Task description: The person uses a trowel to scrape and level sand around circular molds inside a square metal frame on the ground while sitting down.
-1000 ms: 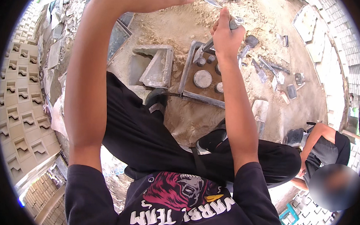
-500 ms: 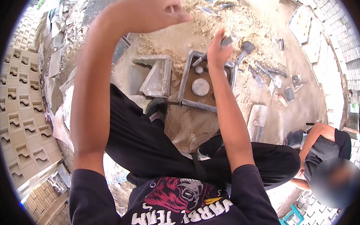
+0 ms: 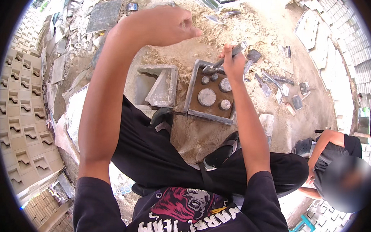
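My left hand (image 3: 172, 29) hovers beyond the trays with its fingers curled in; whatever may be inside them is hidden. My right hand (image 3: 233, 65) is closed around a grey rod-like hand tool (image 3: 239, 47), whose kind I cannot make out. The tool slants down to the far left part of a dark square frame (image 3: 210, 116). Inside that frame is a brown bed carrying several round grey discs, among them a large disc (image 3: 207, 97) and a smaller disc (image 3: 224, 104). My right wrist covers part of the frame's right side.
Left of the frame stands a concrete mould (image 3: 173, 87) with a slanting slab inside. Several trowels (image 3: 265, 88) and other hand tools lie at the right. Sand (image 3: 225, 27) is heaped behind, rubble at the far left. Another person (image 3: 335, 148) sits at the lower right.
My right hand has moved slightly down and right, with the tool now showing more clearly. My left hand has come a little nearer. The frame and discs appear lower in view.
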`<state>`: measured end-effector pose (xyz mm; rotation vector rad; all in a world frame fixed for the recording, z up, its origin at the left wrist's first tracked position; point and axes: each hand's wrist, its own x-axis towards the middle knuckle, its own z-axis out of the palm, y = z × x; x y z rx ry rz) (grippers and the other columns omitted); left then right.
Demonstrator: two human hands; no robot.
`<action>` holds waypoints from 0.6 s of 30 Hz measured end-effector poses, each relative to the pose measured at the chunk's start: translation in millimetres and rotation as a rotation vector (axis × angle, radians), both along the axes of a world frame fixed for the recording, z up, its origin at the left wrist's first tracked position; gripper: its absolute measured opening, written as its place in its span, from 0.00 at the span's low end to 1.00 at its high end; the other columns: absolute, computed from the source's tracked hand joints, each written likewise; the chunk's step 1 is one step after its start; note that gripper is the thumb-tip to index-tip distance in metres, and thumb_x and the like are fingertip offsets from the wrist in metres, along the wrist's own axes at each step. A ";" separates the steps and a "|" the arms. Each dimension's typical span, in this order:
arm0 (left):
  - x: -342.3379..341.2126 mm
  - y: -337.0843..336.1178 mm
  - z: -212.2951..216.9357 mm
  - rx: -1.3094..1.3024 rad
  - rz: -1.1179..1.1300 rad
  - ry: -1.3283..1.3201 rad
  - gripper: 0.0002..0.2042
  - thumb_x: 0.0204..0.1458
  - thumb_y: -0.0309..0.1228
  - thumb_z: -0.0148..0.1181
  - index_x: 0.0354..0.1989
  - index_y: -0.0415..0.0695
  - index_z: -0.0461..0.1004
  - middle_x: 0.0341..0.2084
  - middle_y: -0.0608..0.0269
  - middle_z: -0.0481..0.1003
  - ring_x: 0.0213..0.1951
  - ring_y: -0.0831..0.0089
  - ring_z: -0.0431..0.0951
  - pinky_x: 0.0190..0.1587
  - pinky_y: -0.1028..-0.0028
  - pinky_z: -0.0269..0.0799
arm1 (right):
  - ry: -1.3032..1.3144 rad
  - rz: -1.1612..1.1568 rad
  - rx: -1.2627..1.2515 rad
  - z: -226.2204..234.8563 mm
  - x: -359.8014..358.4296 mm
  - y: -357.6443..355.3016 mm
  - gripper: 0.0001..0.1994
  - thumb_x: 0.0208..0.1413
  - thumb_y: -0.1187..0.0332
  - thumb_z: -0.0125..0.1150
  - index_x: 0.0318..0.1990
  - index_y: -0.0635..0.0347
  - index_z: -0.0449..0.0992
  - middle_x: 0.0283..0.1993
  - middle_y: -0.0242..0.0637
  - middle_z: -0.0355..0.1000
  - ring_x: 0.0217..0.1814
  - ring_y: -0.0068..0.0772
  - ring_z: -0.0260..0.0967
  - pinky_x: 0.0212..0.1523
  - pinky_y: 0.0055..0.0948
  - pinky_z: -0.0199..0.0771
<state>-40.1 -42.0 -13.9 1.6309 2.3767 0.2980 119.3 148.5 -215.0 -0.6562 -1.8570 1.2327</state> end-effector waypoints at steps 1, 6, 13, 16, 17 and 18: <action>0.5 0.3 0.4 -0.009 -0.003 0.011 0.25 0.59 0.54 0.52 0.46 0.41 0.74 0.35 0.55 0.79 0.38 0.63 0.79 0.42 0.66 0.74 | -0.021 0.032 -0.045 0.4 -0.7 8.7 0.23 0.66 0.55 0.53 0.22 0.63 0.68 0.19 0.31 0.67 0.22 0.21 0.65 0.24 0.24 0.66; 4.7 -10.3 -4.7 -0.027 -0.037 -0.003 0.26 0.59 0.55 0.51 0.46 0.41 0.74 0.35 0.54 0.79 0.37 0.61 0.79 0.41 0.64 0.74 | 0.151 -0.038 -0.014 36.4 -4.2 -8.7 0.25 0.61 0.53 0.60 0.17 0.61 0.72 0.14 0.29 0.67 0.17 0.17 0.65 0.20 0.21 0.63; 12.8 3.7 -5.3 -0.066 -0.034 0.002 0.25 0.59 0.54 0.52 0.46 0.40 0.74 0.36 0.54 0.79 0.38 0.62 0.79 0.42 0.65 0.73 | -0.047 -0.106 -0.140 5.9 4.6 33.9 0.27 0.62 0.52 0.58 0.14 0.59 0.67 0.12 0.25 0.60 0.15 0.17 0.55 0.17 0.27 0.56; 12.6 -2.9 -7.2 -0.123 -0.007 0.011 0.26 0.59 0.54 0.51 0.47 0.41 0.74 0.36 0.54 0.79 0.39 0.62 0.79 0.43 0.66 0.73 | 0.030 -0.073 -0.132 37.8 4.9 10.7 0.28 0.63 0.52 0.56 0.13 0.57 0.65 0.12 0.24 0.60 0.15 0.17 0.54 0.17 0.26 0.55; 11.3 -6.4 -6.5 -0.121 -0.012 -0.017 0.26 0.59 0.54 0.51 0.47 0.41 0.74 0.36 0.54 0.79 0.39 0.62 0.79 0.43 0.66 0.73 | 0.037 -0.060 -0.149 44.8 8.8 2.5 0.28 0.64 0.52 0.56 0.13 0.57 0.65 0.12 0.24 0.60 0.15 0.17 0.54 0.17 0.26 0.55; 11.4 -3.4 -4.3 -0.103 -0.023 -0.043 0.26 0.59 0.55 0.51 0.47 0.41 0.74 0.36 0.54 0.79 0.39 0.62 0.79 0.43 0.66 0.73 | -0.035 -0.087 -0.146 40.7 15.0 4.2 0.27 0.64 0.53 0.56 0.13 0.57 0.66 0.12 0.24 0.60 0.15 0.16 0.55 0.17 0.25 0.54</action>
